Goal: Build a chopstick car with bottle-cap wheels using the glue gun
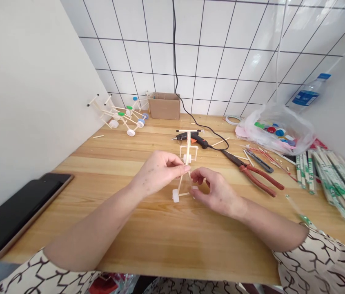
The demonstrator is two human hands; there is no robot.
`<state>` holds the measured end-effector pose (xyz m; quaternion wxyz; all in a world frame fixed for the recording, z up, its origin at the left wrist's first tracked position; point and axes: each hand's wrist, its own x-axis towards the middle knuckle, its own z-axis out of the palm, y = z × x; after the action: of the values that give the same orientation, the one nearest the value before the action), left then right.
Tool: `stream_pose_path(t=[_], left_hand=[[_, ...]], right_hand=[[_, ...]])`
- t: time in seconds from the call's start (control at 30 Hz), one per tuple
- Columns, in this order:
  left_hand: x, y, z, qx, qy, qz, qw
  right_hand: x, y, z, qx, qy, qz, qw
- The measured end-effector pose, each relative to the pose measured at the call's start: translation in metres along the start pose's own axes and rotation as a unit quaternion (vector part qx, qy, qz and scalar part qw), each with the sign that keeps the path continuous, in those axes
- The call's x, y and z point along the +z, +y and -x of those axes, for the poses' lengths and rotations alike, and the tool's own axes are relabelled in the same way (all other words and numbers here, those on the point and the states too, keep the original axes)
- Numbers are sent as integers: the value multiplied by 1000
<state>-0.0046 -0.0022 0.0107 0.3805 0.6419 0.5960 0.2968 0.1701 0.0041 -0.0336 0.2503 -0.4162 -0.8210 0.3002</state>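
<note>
A small tricycle model of pale wooden sticks (188, 143), with white bottle-cap wheels, stands upright on the table in the middle of the head view. My left hand (163, 170) pinches its frame between thumb and forefinger, where the two rear struts meet the long stick. At the right rear strut, the curled fingers and thumb of my right hand (217, 191) close on the frame and partly cover the right wheel. The left rear wheel (176, 195) shows plainly. Behind the front of the model lies a black glue gun (201, 141), its cord running up the wall.
Similar stick models (123, 116) stand at the back left beside a cardboard box (164, 107). To the right lie red-handled pliers (258, 177), a utility knife (260, 160), wrapped chopsticks (337, 179) and a bag of bottle caps (274, 126). A dark phone-like slab (16, 212) rests at left.
</note>
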Motion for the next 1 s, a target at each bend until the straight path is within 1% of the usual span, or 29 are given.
stream_pose_path(t=[0.23,0.37,0.53,0.73,0.8,0.87,1.0], left_hand=[[1,1,-1,-10,-6,43,999],[2,2,-1,-24,-6,55,998],[5,2,-2,-35,2,64,997],[13,1,-4,-53,11,77,996],[16,2,-5,-49,14,78,996],[19,2,-6,-45,15,81,996],[24,3,-8,-32,13,89,995]], right_hand=[[0,0,10,28,-40,88,995],[-1,4,13,43,-53,110,992],[-10,10,11,16,-55,116,992],[-25,8,10,20,-86,132,987],[-29,7,11,10,-83,118,989],[-30,8,11,2,-65,90,994],[-23,15,9,-5,6,48,999]])
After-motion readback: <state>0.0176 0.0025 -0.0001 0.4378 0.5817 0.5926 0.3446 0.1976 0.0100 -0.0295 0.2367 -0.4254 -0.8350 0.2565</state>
